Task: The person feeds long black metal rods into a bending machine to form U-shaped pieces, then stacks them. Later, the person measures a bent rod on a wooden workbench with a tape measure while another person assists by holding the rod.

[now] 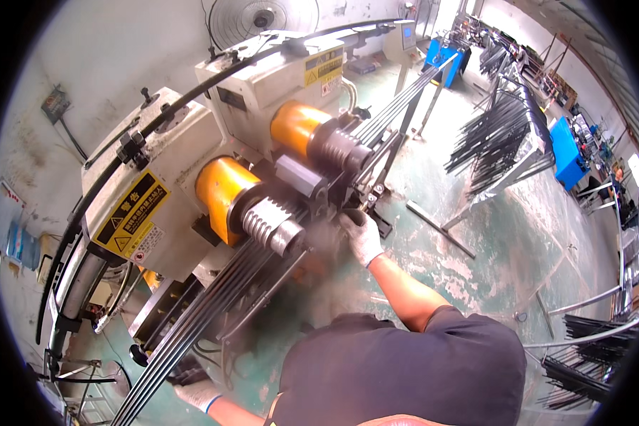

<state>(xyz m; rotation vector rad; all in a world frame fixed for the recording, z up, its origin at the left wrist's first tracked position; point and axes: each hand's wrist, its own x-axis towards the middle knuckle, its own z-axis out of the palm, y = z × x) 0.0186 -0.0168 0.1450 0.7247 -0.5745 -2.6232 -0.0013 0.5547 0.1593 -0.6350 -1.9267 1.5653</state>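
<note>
Both my hands wear white knitted gloves with dark palms. My right hand (pixel 362 238) is bent at the machine's front edge, between the two spindles, its fingers curled at a small dark part; what they hold is hidden. Low on the left, my left hand (pixel 195 390) is close beside a bundle of long thin metal rods (pixel 170 351); its dark fingers are blurred, and I cannot tell whether they grip the rods. The rods slant up into the machine (pixel 163 192), below a ribbed metal spindle (pixel 273 224) with an orange cover (pixel 224 192). A second ribbed spindle (pixel 341 149) sits farther back.
More rods (pixel 397 103) extend beyond the machine at the far side. A black hose (pixel 213 82) arches over it. To the right, a rack carries many dark rods (pixel 493 142), with a metal bar (pixel 440 228) on the floor nearer me. Another rod pile (pixel 582 362) lies at the lower right.
</note>
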